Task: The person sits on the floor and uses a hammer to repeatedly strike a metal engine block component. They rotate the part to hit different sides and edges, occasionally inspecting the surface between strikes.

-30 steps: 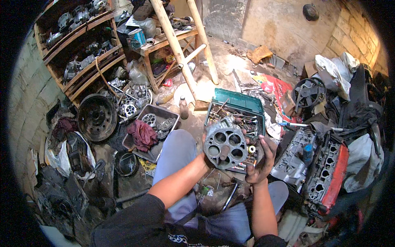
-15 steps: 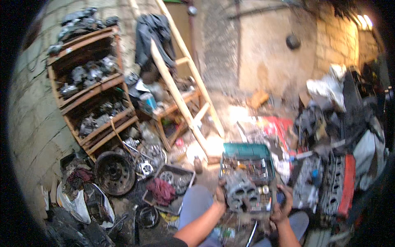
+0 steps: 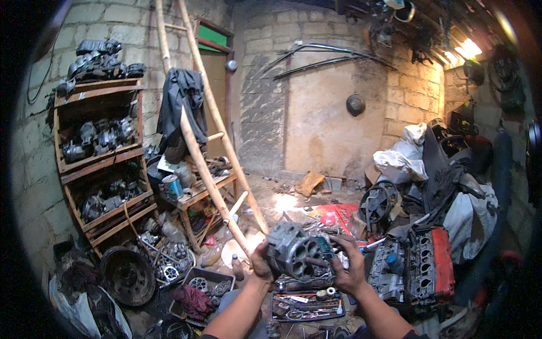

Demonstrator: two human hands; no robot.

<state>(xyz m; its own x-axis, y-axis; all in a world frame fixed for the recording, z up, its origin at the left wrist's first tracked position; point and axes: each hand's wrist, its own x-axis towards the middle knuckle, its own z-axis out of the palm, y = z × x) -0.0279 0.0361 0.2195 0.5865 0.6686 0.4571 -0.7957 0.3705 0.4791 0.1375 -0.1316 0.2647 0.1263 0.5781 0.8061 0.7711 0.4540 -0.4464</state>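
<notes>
My left hand [image 3: 262, 262] grips a grey metal cylinder block [image 3: 286, 247] by its left side, holding it up in front of me. Several round bores show on the face turned to the right. A short brownish rod-like piece [image 3: 317, 262] juts from that face toward my right hand [image 3: 350, 266]. The right hand is raised beside the block with fingers apart and curved; I see nothing held in it. Below the block lies an open toolbox [image 3: 306, 320] with sockets, screwdrivers and small tools. Part of its green lid [image 3: 324, 248] shows behind the block.
A wooden shelf [image 3: 101, 164] of metal parts and a leaning bamboo ladder [image 3: 197, 141] stand left. Nearer are a wheel rim [image 3: 127, 277] and a tray [image 3: 217, 276] with a red rag [image 3: 193, 302]. At right lie an engine cylinder head [image 3: 427, 265] and white sacks [image 3: 403, 150].
My view has tilted up, showing more wall. The block is raised and turned so its bores face right. My right hand has come nearer the block, fingers spread.
</notes>
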